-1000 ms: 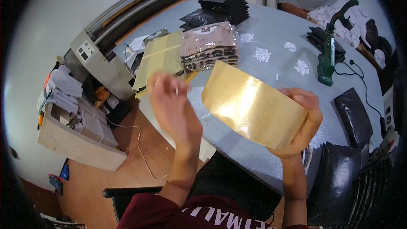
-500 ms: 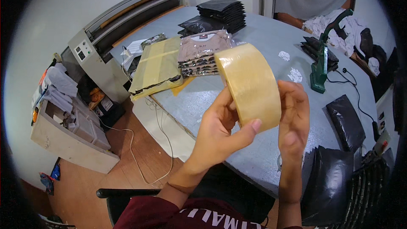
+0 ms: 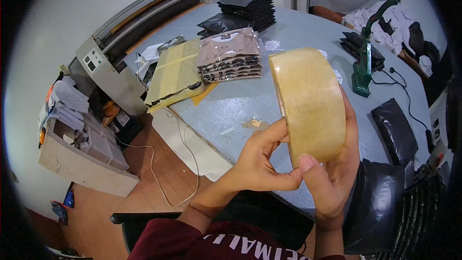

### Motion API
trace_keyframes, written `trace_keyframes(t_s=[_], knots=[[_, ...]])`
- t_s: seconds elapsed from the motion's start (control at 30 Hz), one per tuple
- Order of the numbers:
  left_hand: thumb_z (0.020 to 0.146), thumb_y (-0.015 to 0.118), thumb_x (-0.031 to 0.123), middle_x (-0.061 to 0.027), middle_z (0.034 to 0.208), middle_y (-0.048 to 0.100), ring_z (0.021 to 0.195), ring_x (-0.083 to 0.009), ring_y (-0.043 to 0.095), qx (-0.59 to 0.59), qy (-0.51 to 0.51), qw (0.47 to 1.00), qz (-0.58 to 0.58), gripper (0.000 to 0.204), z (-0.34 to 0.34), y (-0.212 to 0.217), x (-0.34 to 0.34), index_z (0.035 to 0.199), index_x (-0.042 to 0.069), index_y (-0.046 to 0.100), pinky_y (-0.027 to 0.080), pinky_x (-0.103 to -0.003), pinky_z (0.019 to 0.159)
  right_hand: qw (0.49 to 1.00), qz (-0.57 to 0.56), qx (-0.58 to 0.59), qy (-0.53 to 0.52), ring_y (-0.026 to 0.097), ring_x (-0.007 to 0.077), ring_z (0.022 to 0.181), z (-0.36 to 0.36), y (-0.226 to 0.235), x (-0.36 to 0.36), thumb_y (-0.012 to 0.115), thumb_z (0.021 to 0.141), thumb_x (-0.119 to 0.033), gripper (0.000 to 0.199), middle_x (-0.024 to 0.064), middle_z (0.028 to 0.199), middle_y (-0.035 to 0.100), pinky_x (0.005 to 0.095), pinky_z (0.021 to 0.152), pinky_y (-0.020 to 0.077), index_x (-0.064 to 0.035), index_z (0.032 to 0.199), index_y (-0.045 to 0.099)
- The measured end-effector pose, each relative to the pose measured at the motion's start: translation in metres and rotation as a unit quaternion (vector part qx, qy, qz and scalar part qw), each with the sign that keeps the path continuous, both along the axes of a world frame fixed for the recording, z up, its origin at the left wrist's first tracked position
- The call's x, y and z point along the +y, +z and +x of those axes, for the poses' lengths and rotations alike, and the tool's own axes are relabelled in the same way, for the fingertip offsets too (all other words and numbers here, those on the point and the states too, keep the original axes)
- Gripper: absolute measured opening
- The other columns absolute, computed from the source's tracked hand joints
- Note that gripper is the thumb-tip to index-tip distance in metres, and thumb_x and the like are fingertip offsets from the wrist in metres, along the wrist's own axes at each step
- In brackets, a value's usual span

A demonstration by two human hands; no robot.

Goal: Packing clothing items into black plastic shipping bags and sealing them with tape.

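A wide roll of yellowish packing tape [image 3: 313, 101] is held up over the near part of the table, its broad outer face toward me. My right hand [image 3: 337, 173] grips it from the right, thumb on the lower face and fingers behind. From the lower left, my left hand [image 3: 262, 161] reaches to the roll with fingers curled at its left edge. The left thumb lies just below the roll, close to the right thumb; some left fingertips are hidden behind the tape.
Behind stand a yellow-taped parcel [image 3: 175, 74], bagged shirts [image 3: 228, 50] and stacked black packages [image 3: 248, 9]. A green upright tool [image 3: 363, 67] with a cord is on the right. Black mailer bags [image 3: 375, 207] lie near right. A grey-blue table [image 3: 226, 108] spreads beneath.
The roll has moved right and turned more upright. My right hand has closed round its right side with the thumb in front, while my left thumb has slid off its face to below it.
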State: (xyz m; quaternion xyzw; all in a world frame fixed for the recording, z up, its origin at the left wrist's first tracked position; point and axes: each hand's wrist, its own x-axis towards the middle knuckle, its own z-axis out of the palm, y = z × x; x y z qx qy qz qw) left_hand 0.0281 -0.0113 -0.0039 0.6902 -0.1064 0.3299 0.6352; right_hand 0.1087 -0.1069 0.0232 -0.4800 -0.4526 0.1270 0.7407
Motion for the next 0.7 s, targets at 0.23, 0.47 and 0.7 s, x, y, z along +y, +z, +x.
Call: trace_keyframes(t_s=[0.23, 0.47, 0.7], knots=[[0.063, 0.062, 0.001, -0.0073, 0.1, 0.055, 0.093, -0.0111, 0.049, -0.005, 0.052, 0.998, 0.042, 0.056, 0.004, 0.0, -0.004, 0.115, -0.006, 0.042, 0.037, -0.023, 0.082, 0.999, 0.018, 0.038, 0.019, 0.044, 0.0233, 0.11, 0.001, 0.003, 0.0, 0.058, 0.063, -0.018, 0.078, 0.0179, 0.12, 0.041, 0.032, 0.093, 0.0327, 0.0066, 0.128, 0.021], [0.061, 0.063, 0.003, -0.0091, 0.09, 0.056, 0.082, -0.0101, 0.052, 0.015, 0.127, 0.988, 0.087, 0.055, 0.007, -0.002, -0.004, 0.112, -0.007, 0.044, 0.04, -0.021, 0.072, 0.993, 0.046, 0.098, 0.056, 0.043, 0.0233, 0.112, 0.006, 0.002, 0.004, 0.058, 0.063, -0.011, 0.077, 0.0167, 0.121, 0.04, 0.0325, 0.095, 0.0318, 0.0058, 0.128, 0.022], [0.062, 0.064, 0.004, -0.0089, 0.089, 0.057, 0.082, -0.0108, 0.053, 0.087, 0.152, 0.982, 0.065, 0.052, -0.001, 0.0, -0.004, 0.11, -0.006, 0.046, 0.041, -0.023, 0.073, 0.985, 0.043, 0.154, 0.07, 0.042, 0.0233, 0.112, 0.002, 0.004, 0.008, 0.058, 0.062, -0.01, 0.078, 0.0165, 0.121, 0.04, 0.0331, 0.096, 0.0316, 0.0053, 0.128, 0.021]])
